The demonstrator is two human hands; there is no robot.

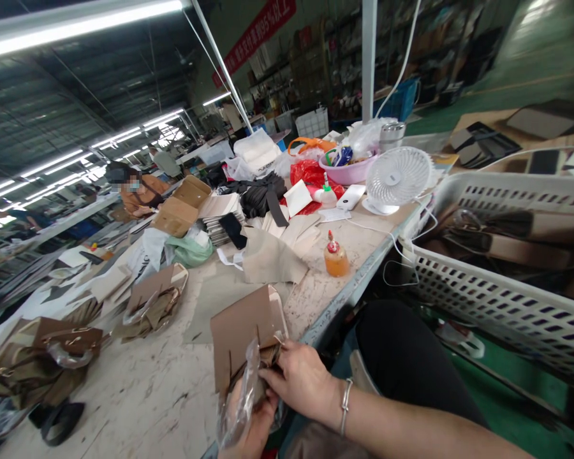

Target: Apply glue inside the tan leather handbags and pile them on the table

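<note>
At the table's near edge lies a tan leather bag piece [243, 331]. My right hand [302, 381], with a bracelet at the wrist, is closed and pinches the bag's lower edge next to a clear plastic wrap [239, 408]. My left hand [256, 430] sits below it, mostly hidden under the plastic, with its fingers curled round the wrapped part of the bag. Both hands hold the same piece over the table's edge.
An orange glue bottle [335, 256] stands near the table's [138, 395] edge. More tan bags [155, 305] and brown bags [43, 360] lie to the left. A white desk fan [398, 178], a pink basin [347, 171] and a white crate [502, 293] sit right. A person [136, 191] works far off.
</note>
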